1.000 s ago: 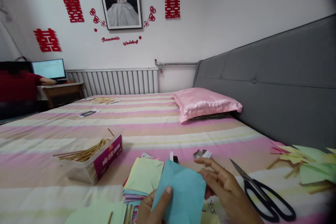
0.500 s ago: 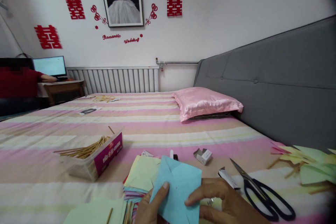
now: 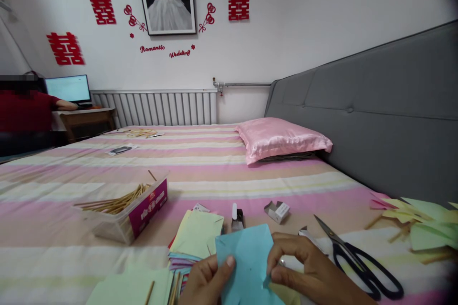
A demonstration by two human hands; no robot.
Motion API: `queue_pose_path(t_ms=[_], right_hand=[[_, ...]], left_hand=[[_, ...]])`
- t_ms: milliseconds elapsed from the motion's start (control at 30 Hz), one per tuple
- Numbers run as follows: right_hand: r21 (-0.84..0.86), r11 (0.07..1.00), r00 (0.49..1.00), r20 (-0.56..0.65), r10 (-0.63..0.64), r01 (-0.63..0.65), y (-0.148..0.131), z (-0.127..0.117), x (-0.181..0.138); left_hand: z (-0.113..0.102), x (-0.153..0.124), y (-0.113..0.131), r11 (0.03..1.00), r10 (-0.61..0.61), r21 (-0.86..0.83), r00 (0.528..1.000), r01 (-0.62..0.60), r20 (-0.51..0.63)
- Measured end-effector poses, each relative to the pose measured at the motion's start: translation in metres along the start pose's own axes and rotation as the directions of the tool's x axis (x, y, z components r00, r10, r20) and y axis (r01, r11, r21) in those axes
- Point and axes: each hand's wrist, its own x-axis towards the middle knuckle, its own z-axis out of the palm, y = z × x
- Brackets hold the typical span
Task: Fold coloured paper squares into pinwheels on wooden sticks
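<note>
A light blue sheet of paper [image 3: 248, 252] is held up low in the middle of the view. My left hand [image 3: 209, 279] grips its left side, thumb on the face. At the right edge my right hand [image 3: 298, 264] pinches a corner of the same paper between thumb and fingertips, bending it up. Just beyond my left hand lies a stack of coloured paper squares [image 3: 198, 232], pale yellow-green on top. Black-handled scissors [image 3: 352, 257] lie partly open to the right of my right hand. Pale green sheets [image 3: 130, 288] with thin wooden sticks [image 3: 174, 290] are at the lower left.
A clear plastic box [image 3: 116, 228] of wooden sticks stands on the striped bedspread. A small black object [image 3: 237, 221] and an opened little carton [image 3: 278, 211] lie beyond the paper. Finished-looking paper pinwheels [image 3: 422, 224] are at right, a pink pillow [image 3: 282, 138] behind. A person [image 3: 26, 109] sits far left.
The blue paper has turned and dropped slightly, uncovering the small black object behind it. My right hand's fingers have closed from spread on the paper to a pinch at its corner.
</note>
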Motion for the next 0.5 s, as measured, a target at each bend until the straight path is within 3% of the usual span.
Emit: queue_pose_path(t_ms=[267, 500], right_hand=[[-0.033, 0.993, 0.993, -0.04, 0.114, -0.115, -0.01, 0.0, 0.002], [0.038, 0.993, 0.992, -0.063, 0.112, -0.11, 0.008, 0.009, 0.005]], left_hand=[[-0.009, 0.012, -0.016, 0.991, 0.059, 0.125, 0.998, -0.054, -0.037], [0.004, 0.002, -0.005, 0.993, 0.044, 0.11, 0.999, -0.045, 0.006]])
